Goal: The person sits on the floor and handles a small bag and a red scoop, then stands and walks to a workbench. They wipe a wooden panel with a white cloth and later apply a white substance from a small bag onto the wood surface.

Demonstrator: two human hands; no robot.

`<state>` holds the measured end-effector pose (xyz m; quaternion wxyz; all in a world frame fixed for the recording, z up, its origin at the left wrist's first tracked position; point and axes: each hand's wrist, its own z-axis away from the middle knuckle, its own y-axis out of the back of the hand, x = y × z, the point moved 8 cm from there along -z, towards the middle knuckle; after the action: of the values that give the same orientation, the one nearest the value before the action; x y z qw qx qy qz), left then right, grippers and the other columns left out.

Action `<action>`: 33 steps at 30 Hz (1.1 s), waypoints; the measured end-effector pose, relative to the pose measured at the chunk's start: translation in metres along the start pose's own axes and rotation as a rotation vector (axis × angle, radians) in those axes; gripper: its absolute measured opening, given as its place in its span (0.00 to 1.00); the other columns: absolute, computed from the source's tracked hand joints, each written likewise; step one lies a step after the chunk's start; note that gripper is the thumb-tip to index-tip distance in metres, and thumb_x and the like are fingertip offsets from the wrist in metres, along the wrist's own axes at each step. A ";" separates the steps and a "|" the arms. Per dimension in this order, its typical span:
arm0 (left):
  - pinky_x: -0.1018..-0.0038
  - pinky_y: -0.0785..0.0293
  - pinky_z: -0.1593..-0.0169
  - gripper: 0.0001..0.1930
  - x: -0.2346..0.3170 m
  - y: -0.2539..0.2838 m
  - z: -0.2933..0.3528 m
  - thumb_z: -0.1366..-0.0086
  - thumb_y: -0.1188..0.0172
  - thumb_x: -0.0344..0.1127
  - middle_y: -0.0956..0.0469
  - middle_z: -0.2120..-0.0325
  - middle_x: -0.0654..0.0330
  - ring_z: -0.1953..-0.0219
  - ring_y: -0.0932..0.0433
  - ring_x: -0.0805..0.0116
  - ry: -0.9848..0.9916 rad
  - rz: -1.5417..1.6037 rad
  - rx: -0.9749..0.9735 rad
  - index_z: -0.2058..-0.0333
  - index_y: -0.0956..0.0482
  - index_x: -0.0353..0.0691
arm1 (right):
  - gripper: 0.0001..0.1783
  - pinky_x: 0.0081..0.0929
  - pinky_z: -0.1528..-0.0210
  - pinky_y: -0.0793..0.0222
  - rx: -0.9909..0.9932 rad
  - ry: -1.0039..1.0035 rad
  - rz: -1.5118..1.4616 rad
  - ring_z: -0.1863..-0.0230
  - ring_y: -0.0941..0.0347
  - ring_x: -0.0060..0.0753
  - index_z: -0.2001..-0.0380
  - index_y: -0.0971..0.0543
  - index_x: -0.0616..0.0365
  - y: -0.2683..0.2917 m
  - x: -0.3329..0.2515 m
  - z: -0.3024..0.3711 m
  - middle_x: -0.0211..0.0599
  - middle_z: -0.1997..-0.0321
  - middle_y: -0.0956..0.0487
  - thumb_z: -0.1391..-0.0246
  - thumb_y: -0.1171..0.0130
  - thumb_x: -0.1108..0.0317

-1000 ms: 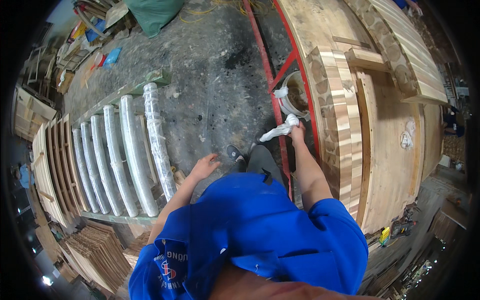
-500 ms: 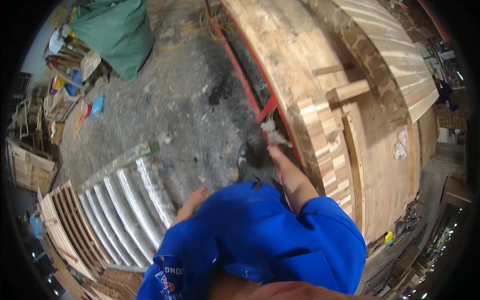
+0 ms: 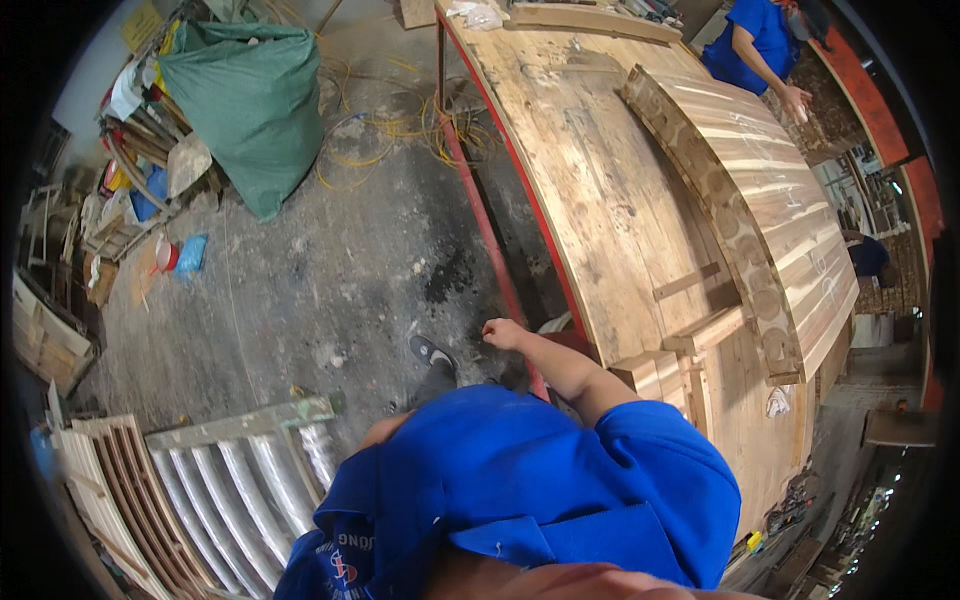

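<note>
My right hand (image 3: 502, 335) hangs beside the red-framed workbench (image 3: 625, 190), its fingers curled in and nothing visible in them. It is apart from the bench edge, above the concrete floor. Only a piece of my left forearm (image 3: 383, 428) shows; that hand is hidden behind my blue shirt. On the bench a thick panel of glued wooden strips (image 3: 770, 190) rests raised, with chalk-like marks on its top. A short wooden block (image 3: 705, 330) lies near the panel's near end. My shoe (image 3: 432, 352) is on the floor just left of my right hand.
Low at left is a rack with silvery wrapped rollers (image 3: 230, 480), beside slatted wood (image 3: 125, 480). A large green sack (image 3: 250, 110) stands far left, near yellow hose (image 3: 385, 130) on the floor. A co-worker in blue (image 3: 750, 45) stands beyond the bench.
I have moved forward along the bench, and the rollers have slid lower in view. My right hand has swung left, away from the bench. My left hand has gone out of sight; a co-worker has appeared.
</note>
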<state>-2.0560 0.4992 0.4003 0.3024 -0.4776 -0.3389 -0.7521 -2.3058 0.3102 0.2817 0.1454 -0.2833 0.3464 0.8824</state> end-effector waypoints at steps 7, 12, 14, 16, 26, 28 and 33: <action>0.68 0.32 0.50 0.22 -0.001 0.107 -0.050 0.39 0.48 0.46 0.23 0.57 0.46 0.53 0.25 0.54 0.151 0.078 0.026 0.53 0.25 0.35 | 0.16 0.32 0.60 0.27 0.103 0.001 0.023 0.66 0.22 0.38 0.62 0.22 0.59 0.080 -0.037 -0.065 0.44 0.67 0.20 0.53 0.45 0.61; 0.66 0.32 0.50 0.23 -0.018 0.167 -0.073 0.38 0.48 0.48 0.23 0.58 0.45 0.53 0.25 0.52 0.164 0.090 0.127 0.53 0.25 0.35 | 0.14 0.30 0.72 0.28 0.036 0.031 0.043 0.77 0.23 0.31 0.65 0.22 0.60 0.103 -0.029 -0.107 0.40 0.76 0.21 0.52 0.46 0.63; 0.66 0.32 0.50 0.23 -0.033 0.187 -0.076 0.38 0.48 0.48 0.24 0.58 0.44 0.53 0.25 0.51 0.250 0.077 0.161 0.53 0.25 0.34 | 0.16 0.30 0.71 0.28 -0.035 0.004 0.180 0.75 0.23 0.31 0.64 0.21 0.59 0.107 -0.031 -0.129 0.39 0.74 0.20 0.53 0.44 0.61; 0.65 0.32 0.50 0.23 -0.053 0.208 -0.085 0.38 0.48 0.48 0.24 0.58 0.44 0.53 0.25 0.51 0.323 0.043 0.171 0.53 0.26 0.34 | 0.13 0.31 0.79 0.28 -0.209 -0.107 0.099 0.79 0.23 0.31 0.68 0.21 0.57 0.118 -0.045 -0.148 0.38 0.74 0.21 0.55 0.44 0.62; 0.63 0.32 0.49 0.23 -0.106 0.348 -0.139 0.36 0.49 0.48 0.24 0.59 0.41 0.54 0.25 0.49 0.590 -0.187 0.066 0.54 0.26 0.32 | 0.12 0.26 0.82 0.31 -0.103 -0.159 0.072 0.78 0.25 0.27 0.60 0.24 0.56 0.220 -0.209 -0.363 0.35 0.73 0.22 0.48 0.47 0.67; 0.63 0.32 0.49 0.23 -0.110 0.374 -0.130 0.36 0.49 0.48 0.24 0.59 0.40 0.54 0.25 0.48 0.588 -0.181 0.078 0.54 0.26 0.31 | 0.12 0.24 0.85 0.34 -0.156 -0.087 0.112 0.80 0.27 0.26 0.58 0.26 0.57 0.210 -0.266 -0.406 0.35 0.72 0.23 0.46 0.48 0.69; 0.61 0.34 0.48 0.30 -0.182 0.414 -0.063 0.38 0.52 0.58 0.25 0.55 0.44 0.51 0.27 0.50 0.838 0.166 0.645 0.54 0.24 0.35 | 0.14 0.23 0.84 0.34 -0.319 0.014 0.197 0.78 0.25 0.26 0.57 0.27 0.58 0.143 -0.398 -0.502 0.36 0.69 0.23 0.47 0.48 0.69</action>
<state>-1.6998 0.2296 0.3038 0.6017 -0.0444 -0.3643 -0.7094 -1.8530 -0.1644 0.2955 0.0092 -0.2738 0.2290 0.9341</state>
